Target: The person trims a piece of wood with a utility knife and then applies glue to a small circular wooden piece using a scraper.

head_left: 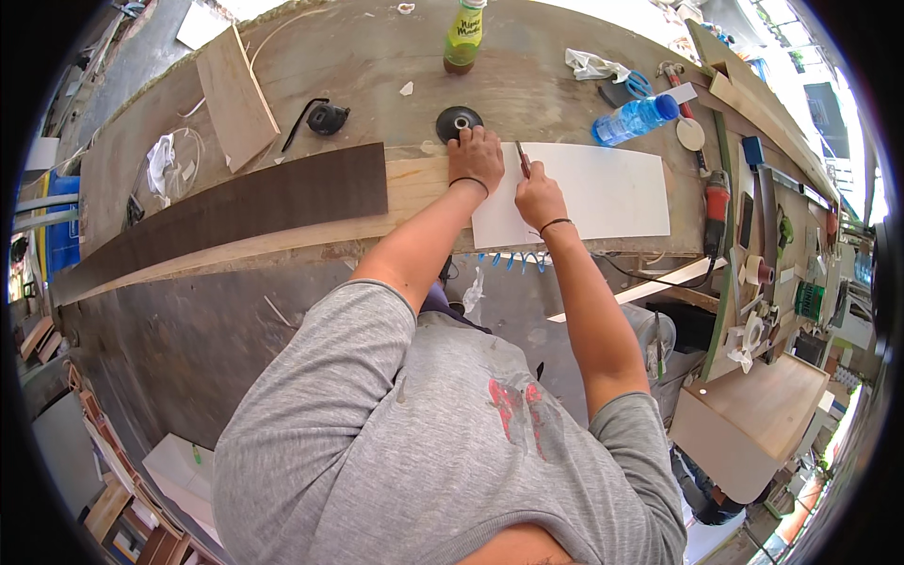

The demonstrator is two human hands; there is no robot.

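- Left hand (477, 158): palm down, fingers bent and close together, fingertips at the near rim of a black disc (450, 120) with a central hole; whether it grips or only presses, cannot tell.
- Right hand (540, 196): closed around a slim tool (524, 162) with a dark reddish handle, narrow tip pointing to the tabletop's far edge.
- White sheet (617, 198) under both hands, lying along the near edge of the tabletop (377, 71), right of its middle.
- Pale wooden board (416, 188) left of the sheet, also along the near edge; dark brown strip (254, 202) on it, running toward the near left corner.
- Clear blue bottle (633, 121) on its side, just beyond the sheet's far edge.
- Blue-handled scissors (638, 86) toward the far right corner.
- Red-and-black power tool (717, 212) by the right edge.
- Green-labelled bottle (464, 38) upright near the far edge.
- Black tape measure (328, 118) and wooden panel (237, 102) on the left half, beyond the strip.
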